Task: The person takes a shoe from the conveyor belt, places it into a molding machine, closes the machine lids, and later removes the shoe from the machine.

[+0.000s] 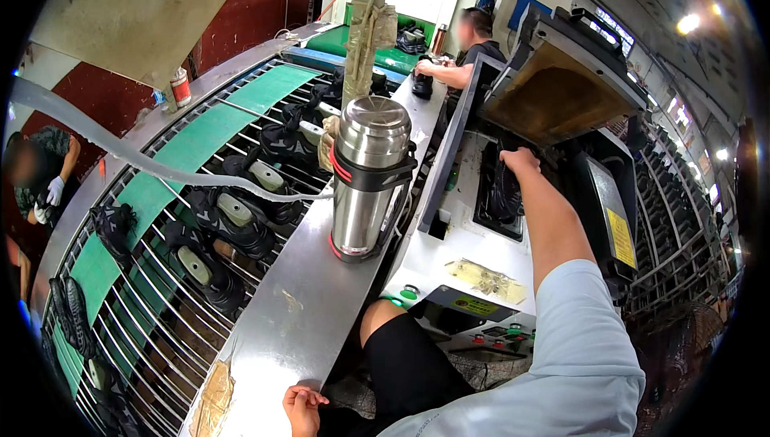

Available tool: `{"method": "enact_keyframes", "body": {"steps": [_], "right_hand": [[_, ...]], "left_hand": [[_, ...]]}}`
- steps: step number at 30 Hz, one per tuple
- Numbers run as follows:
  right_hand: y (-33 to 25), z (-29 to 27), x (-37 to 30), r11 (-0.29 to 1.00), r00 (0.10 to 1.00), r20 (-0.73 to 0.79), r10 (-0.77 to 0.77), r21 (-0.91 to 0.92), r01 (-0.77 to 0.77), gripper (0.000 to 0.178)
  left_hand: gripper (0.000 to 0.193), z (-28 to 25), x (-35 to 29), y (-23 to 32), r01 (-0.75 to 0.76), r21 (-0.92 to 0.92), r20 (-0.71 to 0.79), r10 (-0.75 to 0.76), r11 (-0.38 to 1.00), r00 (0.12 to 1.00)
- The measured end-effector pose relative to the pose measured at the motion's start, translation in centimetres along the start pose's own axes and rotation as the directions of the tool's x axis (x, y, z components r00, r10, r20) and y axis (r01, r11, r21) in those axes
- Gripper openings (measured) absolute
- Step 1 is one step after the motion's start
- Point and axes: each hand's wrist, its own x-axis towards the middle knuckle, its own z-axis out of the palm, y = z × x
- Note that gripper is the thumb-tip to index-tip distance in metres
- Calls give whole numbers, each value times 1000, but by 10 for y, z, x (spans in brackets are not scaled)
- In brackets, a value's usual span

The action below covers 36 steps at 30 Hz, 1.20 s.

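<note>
My right hand (520,162) is closed on the upper part of a black shoe (504,190), which sits in the recessed well of a white press machine (441,246). Above the well, the machine's hinged lid (571,88) stands raised, its underside brown and stained. Low in the view, my left hand (303,406) rests by the edge of a steel ledge (301,308), fingers curled in and nothing visible in them. A steel thermos (371,180) with a black and red handle band stands upright on that ledge.
Left of the ledge, a roller conveyor (172,333) with green strips carries several black shoes (233,216). A grey hose (132,152) crosses above it. One co-worker (473,44) handles a shoe at the far end; another person (48,168) wears gloves at left. Metal racks (682,212) stand at right.
</note>
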Motion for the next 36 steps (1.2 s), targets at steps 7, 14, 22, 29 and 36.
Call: {"method": "enact_keyframes", "body": {"steps": [7, 14, 22, 29, 36], "right_hand": [[6, -1, -21, 999, 1000, -4, -23, -32, 23, 83], [51, 8, -68, 974, 970, -79, -228, -18, 228, 78], [214, 15, -203, 464, 518, -359, -777, 230, 855, 34], [333, 52, -293, 492, 725, -341, -598, 558, 668, 3], [283, 106, -341, 315, 450, -18, -893, 688, 654, 4]], "left_hand": [[13, 17, 8, 7, -17, -122, -60, 10, 992, 998], [43, 61, 16, 17, 70, 48, 38, -72, 996, 997], [80, 203, 70, -32, 160, 36, 245, -164, 986, 956], [44, 234, 126, -86, 175, -224, 299, -103, 959, 949], [27, 166, 86, -20, 55, 363, 284, -167, 930, 944]]}}
